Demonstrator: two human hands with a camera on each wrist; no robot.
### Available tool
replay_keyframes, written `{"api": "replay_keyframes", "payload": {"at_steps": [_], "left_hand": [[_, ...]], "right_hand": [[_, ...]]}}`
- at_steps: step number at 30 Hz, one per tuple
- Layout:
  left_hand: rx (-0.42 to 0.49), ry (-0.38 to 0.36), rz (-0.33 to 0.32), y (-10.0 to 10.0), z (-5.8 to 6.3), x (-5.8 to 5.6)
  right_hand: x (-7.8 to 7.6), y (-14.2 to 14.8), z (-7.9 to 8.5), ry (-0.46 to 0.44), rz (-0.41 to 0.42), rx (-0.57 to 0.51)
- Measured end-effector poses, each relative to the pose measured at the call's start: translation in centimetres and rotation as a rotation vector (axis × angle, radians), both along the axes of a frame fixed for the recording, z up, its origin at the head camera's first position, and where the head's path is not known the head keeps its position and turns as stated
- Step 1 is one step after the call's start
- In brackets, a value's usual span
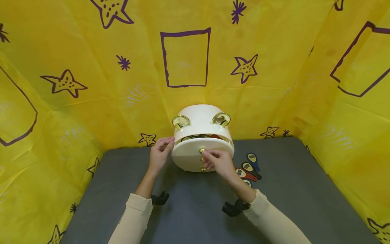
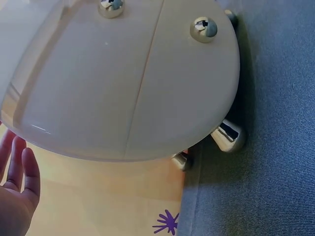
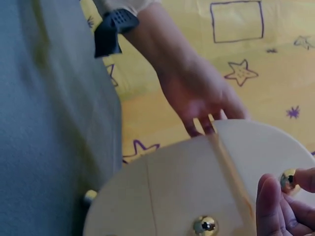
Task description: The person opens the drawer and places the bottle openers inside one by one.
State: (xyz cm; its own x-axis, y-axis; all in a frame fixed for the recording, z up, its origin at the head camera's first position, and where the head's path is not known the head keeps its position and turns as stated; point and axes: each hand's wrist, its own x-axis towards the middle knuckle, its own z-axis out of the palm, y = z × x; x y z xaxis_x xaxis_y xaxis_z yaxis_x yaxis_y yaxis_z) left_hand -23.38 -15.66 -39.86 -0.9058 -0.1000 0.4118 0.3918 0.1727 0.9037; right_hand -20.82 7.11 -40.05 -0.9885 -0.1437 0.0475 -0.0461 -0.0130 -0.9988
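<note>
A white rounded drawer cabinet [image 1: 199,117] with gold ear-like trims stands at the back of the table. Its top drawer sits pulled partly out, with dark and red items [image 1: 213,136] showing in the gap. My right hand [image 1: 220,164] pinches the top gold knob [image 3: 289,181] between thumb and forefinger. Fairly straight, the fingers of my left hand [image 1: 159,154] touch the cabinet's left side near the drawer edge. Two lower gold knobs run down the front; the middle one is partly covered by the right hand.
Several paddle-shaped bottle openers, among them a red one [image 1: 246,175] and a black one [image 1: 251,169], lie on the grey table [image 1: 292,189] right of the cabinet. Yellow cloth [image 1: 137,112] with purple drawings rises behind and on both sides. Short gold legs [image 2: 229,136] support the cabinet.
</note>
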Motion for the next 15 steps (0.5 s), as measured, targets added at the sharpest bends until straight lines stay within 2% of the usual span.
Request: {"api": "replay_keyframes", "payload": {"at_steps": [9,15], "left_hand": [[0.004,-0.027,-0.013,0.1,-0.1,0.1],[-0.016,-0.026,-0.011,0.1,-0.1,0.0]], "right_hand": [[-1.6,-0.1,-0.1,0.004,-0.007,-0.023],[-2.0,0.3,-0.4,0.024,0.011,0.016]]}}
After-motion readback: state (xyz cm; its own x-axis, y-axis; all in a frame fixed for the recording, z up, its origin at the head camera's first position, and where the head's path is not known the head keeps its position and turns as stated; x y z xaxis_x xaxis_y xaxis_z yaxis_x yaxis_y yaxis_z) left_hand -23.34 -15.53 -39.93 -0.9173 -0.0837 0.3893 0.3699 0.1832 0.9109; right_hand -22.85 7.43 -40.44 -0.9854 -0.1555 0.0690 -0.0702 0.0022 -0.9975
